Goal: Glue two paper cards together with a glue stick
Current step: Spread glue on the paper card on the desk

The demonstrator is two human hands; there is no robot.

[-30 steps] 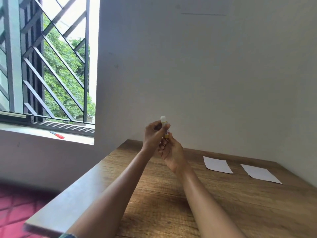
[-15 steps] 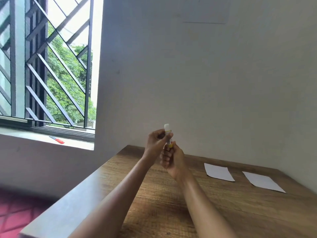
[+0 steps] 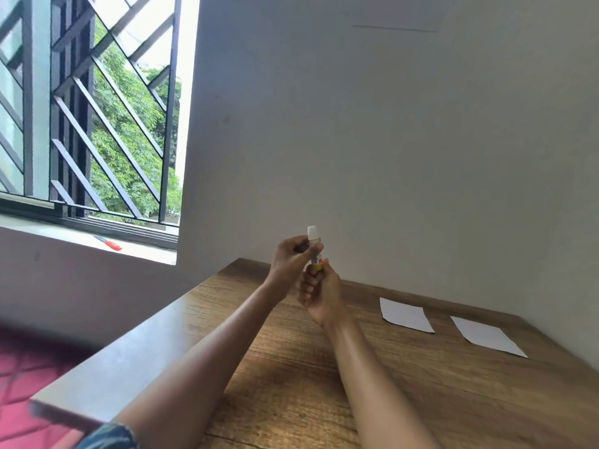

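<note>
Both hands met above the brown wooden table point(image 3: 421, 400); the left hand point(image 3: 293, 257) pinched the upper part of the small white-and-yellow glue stick point(image 3: 313, 246), held upright, and the right hand point(image 3: 319, 291) gripped its base; two white paper cards point(image 3: 405, 314) point(image 3: 486, 335) lay apart at the right.

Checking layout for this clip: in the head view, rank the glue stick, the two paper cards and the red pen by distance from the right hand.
1. glue stick: held in the right hand.
2. near card: on the table, to its right.
3. far card: further right.
4. red pen: on the windowsill, far left.
</note>
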